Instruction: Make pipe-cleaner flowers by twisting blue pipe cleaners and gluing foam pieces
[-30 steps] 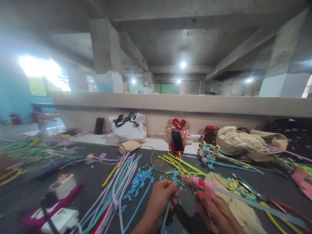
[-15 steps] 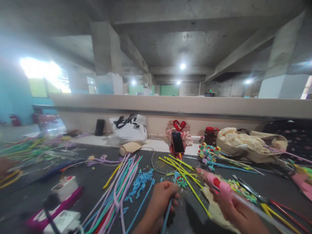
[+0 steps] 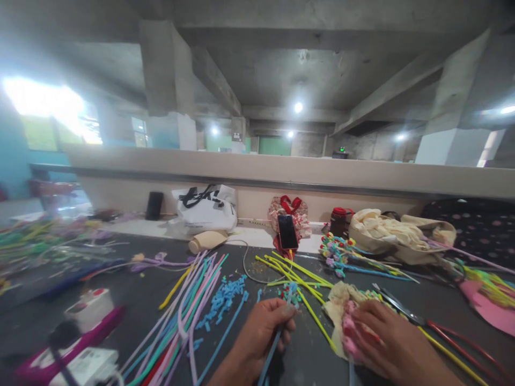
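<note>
So this is all happening on a dark worktop (image 3: 314, 354) under a bare concrete ceiling (image 3: 257, 69) (clock centred on the left hand, twelve being straight ahead). The left hand (image 3: 265, 324) is pinching one blue stem (image 3: 271, 354), thumb closed on it just below the upper end, probably to keep the tip free and steady. At three, the right hand (image 3: 382, 332) is bending half-curled over a pink glue gun (image 3: 349, 324); can't tell if it's actually gripping or just resting there. The gun is lying on a crumpled cream cloth (image 3: 333, 308), I'd guess to keep drips off the surface. Over at nine, a bundle of pastel stems (image 3: 184, 321) is lying lengthwise, likely for easy picking. Past the right hand, a red-handled tool (image 3: 432, 325) is pointing its handles nearward, probably for a quick grab. Short blue bits (image 3: 223, 297) are piling up at ten, and yellow-green stems (image 3: 290, 274) are crossing around one. Further out, a phone (image 3: 287, 233) is apparently leaning on a patterned bag (image 3: 301, 214) just past twelve, presumably so the screen's facing the person, and a white bag (image 3: 217, 212) is slouching at eleven.
</note>
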Action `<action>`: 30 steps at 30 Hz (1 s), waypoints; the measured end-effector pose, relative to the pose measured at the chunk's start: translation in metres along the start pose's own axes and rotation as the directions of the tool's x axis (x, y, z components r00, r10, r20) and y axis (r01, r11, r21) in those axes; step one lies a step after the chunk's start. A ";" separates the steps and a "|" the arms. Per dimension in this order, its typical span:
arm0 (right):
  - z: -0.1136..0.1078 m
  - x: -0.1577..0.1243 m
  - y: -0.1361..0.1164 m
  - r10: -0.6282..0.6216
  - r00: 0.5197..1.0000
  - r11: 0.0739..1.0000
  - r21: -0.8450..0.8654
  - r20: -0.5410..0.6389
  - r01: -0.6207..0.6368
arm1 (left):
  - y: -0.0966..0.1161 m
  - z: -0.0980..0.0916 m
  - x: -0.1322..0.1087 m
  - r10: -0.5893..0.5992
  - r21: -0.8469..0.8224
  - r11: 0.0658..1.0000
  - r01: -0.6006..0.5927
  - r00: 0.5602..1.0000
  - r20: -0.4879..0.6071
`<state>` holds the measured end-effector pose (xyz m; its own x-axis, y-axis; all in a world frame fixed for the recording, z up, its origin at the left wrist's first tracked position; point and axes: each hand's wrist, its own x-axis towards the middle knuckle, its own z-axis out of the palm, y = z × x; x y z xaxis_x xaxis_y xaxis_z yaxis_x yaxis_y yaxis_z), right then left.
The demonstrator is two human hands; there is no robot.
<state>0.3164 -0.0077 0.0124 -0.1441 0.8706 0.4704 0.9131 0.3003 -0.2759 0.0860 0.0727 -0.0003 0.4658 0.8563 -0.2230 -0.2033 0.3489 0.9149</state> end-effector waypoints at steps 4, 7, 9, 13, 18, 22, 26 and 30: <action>0.001 0.030 -0.043 -0.070 0.984 0.959 0.282 0.162 0.022 | 0.001 0.001 -0.003 -0.036 0.014 0.999 0.036 0.998 0.056; 0.012 0.048 -0.059 -0.079 0.986 0.931 0.364 0.143 0.022 | 0.002 0.001 -0.005 -0.053 0.018 0.999 0.051 0.993 0.108; 0.018 0.054 -0.061 -0.104 0.987 0.917 0.396 0.119 0.049 | 0.002 0.000 -0.005 -0.050 0.020 0.999 0.048 0.990 0.130; 0.024 0.056 -0.058 -0.181 0.981 0.894 0.427 0.070 0.134 | 0.001 0.000 -0.005 -0.035 0.022 0.999 0.032 0.990 0.140; 0.026 0.053 -0.056 -0.204 0.977 0.899 0.406 0.053 0.166 | 0.000 0.003 -0.006 -0.059 0.032 0.998 0.055 0.986 0.158; 0.031 0.049 -0.056 -0.165 0.983 0.914 0.387 0.075 0.124 | 0.000 0.004 -0.008 -0.077 0.042 0.997 0.071 0.983 0.166; 0.027 0.045 -0.050 -0.175 0.979 0.934 0.333 0.106 0.131 | 0.000 0.005 -0.006 -0.075 0.111 0.992 0.061 0.989 0.130; 0.014 0.045 -0.038 -0.168 0.982 0.942 0.308 0.083 0.135 | -0.003 0.006 -0.004 -0.055 0.280 0.959 0.043 0.998 0.034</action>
<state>0.2699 0.0257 0.0322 -0.3268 0.8369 0.4391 0.7227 0.5207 -0.4545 0.0901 0.0657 0.0005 0.5057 0.8222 -0.2613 0.0667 0.2647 0.9620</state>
